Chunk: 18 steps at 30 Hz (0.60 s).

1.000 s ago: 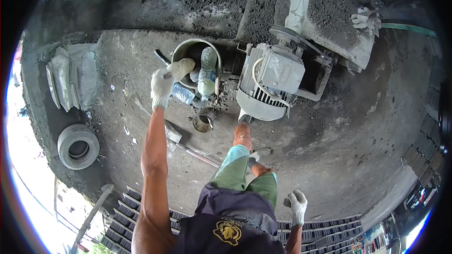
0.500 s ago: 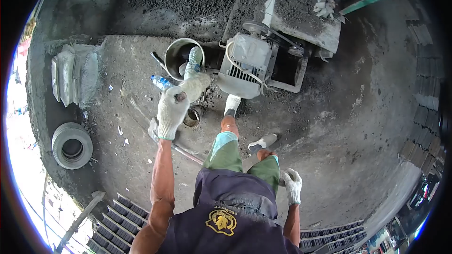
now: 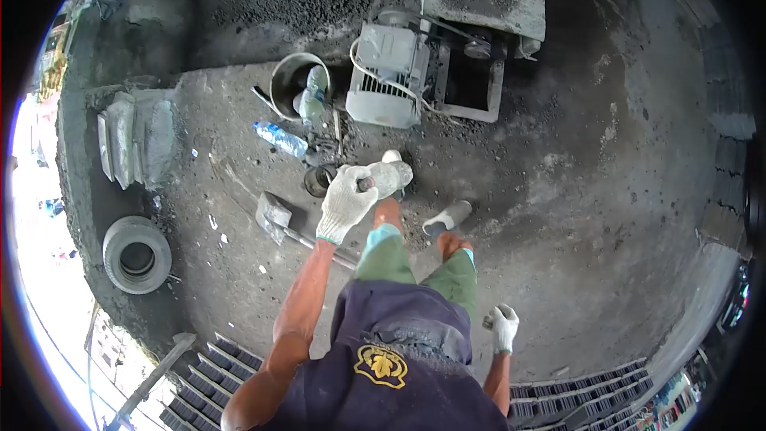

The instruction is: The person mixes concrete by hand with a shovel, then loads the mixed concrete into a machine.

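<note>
Now 2 hands [image 3: 345,203] [image 3: 503,327], 1 pale obj [image 3: 388,175]

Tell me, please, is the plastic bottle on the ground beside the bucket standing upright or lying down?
Lying down: the bottle rests lengthwise on the ground, just outside the bucket.

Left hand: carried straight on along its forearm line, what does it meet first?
Probably the grey electric motor beyond the left hand and its pale held object; depth is unclear.
</note>
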{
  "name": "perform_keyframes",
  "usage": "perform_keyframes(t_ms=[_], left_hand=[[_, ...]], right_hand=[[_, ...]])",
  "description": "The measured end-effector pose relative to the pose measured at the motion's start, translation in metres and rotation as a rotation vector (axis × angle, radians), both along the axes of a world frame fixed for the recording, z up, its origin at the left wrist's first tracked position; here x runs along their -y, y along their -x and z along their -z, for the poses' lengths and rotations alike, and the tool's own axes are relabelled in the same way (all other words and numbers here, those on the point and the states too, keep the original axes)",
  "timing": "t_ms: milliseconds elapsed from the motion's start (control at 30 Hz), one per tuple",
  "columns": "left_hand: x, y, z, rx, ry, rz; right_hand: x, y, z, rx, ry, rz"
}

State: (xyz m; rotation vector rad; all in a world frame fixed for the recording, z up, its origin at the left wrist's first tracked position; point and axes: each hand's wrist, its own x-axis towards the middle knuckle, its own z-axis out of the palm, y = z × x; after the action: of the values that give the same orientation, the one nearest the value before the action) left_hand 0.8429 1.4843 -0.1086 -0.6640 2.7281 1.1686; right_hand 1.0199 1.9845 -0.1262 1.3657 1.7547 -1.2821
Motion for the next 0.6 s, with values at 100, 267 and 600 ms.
perform_keyframes(t_ms=[100,267,600], left_hand=[[-0.024,0.006,-0.023,-0.099,-0.034,0.141],[-0.047,0.024,-0.094,-0.073,-0.095,0.336],[-0.051,0.071,-0.226,-0.278,-0.063,0.663]], right_hand=[[0.008,0.003,0.021,-0.082,-0.109,-0.317],[0.129,0.133,-0.040,-0.364,-0.139,-0.637],[0.275,0.242,-0.066,-1.201,0.227,-0.570]])
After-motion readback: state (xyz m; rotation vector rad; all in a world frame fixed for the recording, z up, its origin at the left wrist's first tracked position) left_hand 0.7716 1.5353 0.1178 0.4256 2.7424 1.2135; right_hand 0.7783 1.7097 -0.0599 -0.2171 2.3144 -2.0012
